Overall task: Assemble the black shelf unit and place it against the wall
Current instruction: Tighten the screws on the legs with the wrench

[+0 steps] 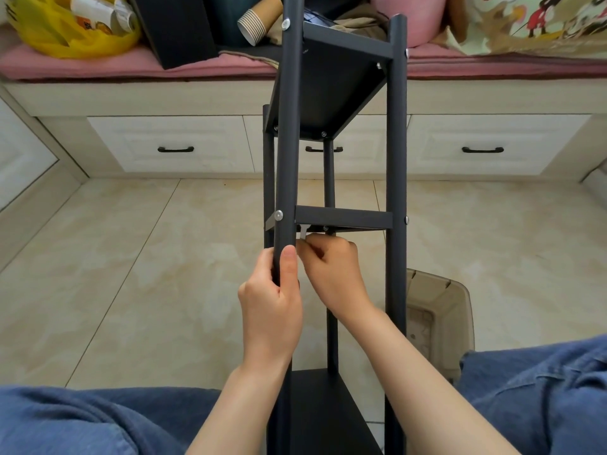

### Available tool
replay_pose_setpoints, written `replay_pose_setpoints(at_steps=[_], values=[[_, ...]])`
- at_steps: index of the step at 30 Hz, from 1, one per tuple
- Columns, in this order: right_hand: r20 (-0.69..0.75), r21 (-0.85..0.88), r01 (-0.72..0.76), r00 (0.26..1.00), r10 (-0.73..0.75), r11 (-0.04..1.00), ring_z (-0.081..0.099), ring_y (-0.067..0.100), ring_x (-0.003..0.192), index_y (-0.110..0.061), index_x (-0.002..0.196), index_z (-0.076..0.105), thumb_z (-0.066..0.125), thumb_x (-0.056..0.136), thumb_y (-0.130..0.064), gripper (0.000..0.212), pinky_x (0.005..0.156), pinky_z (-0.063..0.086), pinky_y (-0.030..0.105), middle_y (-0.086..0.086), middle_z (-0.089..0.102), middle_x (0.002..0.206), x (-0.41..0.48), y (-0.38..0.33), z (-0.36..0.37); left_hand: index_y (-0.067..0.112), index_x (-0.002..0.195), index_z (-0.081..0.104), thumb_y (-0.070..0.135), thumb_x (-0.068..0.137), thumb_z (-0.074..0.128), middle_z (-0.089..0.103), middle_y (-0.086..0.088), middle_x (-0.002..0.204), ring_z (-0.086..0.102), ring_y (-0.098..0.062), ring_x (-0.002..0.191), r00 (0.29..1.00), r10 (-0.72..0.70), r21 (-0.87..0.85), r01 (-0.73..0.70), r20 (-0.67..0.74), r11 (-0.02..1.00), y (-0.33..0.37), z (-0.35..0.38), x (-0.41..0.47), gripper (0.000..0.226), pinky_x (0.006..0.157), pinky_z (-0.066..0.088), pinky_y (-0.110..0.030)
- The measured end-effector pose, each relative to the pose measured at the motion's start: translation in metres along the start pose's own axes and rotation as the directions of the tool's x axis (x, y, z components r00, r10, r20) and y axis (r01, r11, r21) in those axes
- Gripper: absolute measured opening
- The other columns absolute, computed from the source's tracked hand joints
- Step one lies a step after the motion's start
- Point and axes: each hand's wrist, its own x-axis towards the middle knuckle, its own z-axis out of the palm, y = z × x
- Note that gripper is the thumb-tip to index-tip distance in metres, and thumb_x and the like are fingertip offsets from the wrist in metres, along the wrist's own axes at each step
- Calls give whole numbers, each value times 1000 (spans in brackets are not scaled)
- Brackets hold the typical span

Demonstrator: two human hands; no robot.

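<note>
Black metal tube-frame shelf unit (395, 159) lies tilted between the person's knees, its far end over the pink-cushioned bench (115, 65). Left hand (272, 310) is wrapped round its near-left round post (286, 142), thumb up along the tube. Right hand (331, 270) is curled just under the middle crossbar (343, 217), fingertips pinching a small silver bent key (303, 234) at the shelf corner.

I count one black shelf unit (397, 159) with four poles (285, 126) and three shelves (328, 93); two hands, left hand (271, 307) and right hand (331, 270); three drawer handles (175, 149) toward twelve o'clock; one plastic bin (440, 323) at four.
</note>
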Motion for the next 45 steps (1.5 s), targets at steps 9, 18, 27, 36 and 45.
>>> replay_pose_setpoints(at_steps=[9, 18, 27, 36, 45], values=[[-31, 74, 73, 997, -71, 995, 50, 23, 58, 3, 63, 61, 59, 93, -9, 33, 52, 37, 23, 11, 56, 55, -4, -20, -15, 36, 76, 52, 59, 95, 37, 53, 4, 60, 47, -6, 50, 1000, 1, 3, -1, -8, 1000, 3, -1, 0, 33, 47, 36, -15], [-5, 81, 49, 999, -49, 996, 52, 7, 52, -2, 66, 70, 61, 94, -11, 31, 54, 38, 12, -8, 57, 50, -2, -19, -13, 35, 78, 52, 57, 94, 38, 54, 12, 58, 49, -4, 50, 1000, 4, -5, -4, -18, 1000, 3, -1, 0, 31, 48, 37, -11], [-20, 56, 36, 999, -35, 998, 59, 18, 54, -1, 65, 66, 59, 96, -11, 33, 59, 52, 34, 3, 63, 56, -4, -15, -4, 30, 73, 50, 50, 98, 40, 55, 18, 60, 50, -1, 54, 1000, 26, 4, -26, -7, 1000, 1, 0, 0, 33, 51, 37, -9], [-130, 97, 83, 989, -70, 992, 57, 12, 58, -4, 67, 65, 63, 94, -8, 27, 59, 50, 24, -4, 62, 58, 7, -6, 10, 27, 71, 49, 57, 99, 38, 49, 9, 56, 45, -8, 49, 1000, 12, -12, -12, 25, 1000, -1, 1, 0, 42, 47, 36, -17], [-170, 27, 109, 980, -103, 994, 60, 7, 60, -8, 69, 65, 61, 96, -9, 28, 60, 45, 18, -11, 62, 59, 6, -2, 6, 30, 74, 50, 67, 96, 36, 47, 8, 54, 44, -13, 47, 999, -1, -17, 1, 44, 1000, 0, 2, 0, 46, 46, 38, -31]])
